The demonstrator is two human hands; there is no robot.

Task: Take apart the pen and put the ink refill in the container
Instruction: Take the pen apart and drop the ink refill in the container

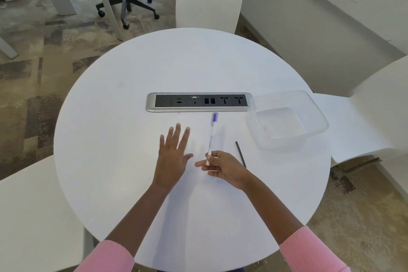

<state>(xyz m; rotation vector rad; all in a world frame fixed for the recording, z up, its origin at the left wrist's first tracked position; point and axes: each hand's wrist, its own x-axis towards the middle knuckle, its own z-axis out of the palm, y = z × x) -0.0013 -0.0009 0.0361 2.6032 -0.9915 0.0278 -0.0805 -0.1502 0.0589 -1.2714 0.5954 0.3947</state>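
Note:
A white pen (211,137) with a purple cap points away from me over the round white table (123,130). My right hand (220,166) pinches its near end between thumb and fingers. My left hand (174,154) hovers flat just left of it, fingers spread, holding nothing. A thin black stick (240,154), perhaps the ink refill, lies on the table right of my right hand. The clear plastic container (318,117) stands at the table's right side, with nothing visible inside.
A silver and black socket strip (152,104) is set into the table's middle, just beyond the pen. White chairs (209,0) stand around the table at the far side, right and near left. An office stool stands on the carpet at the far left.

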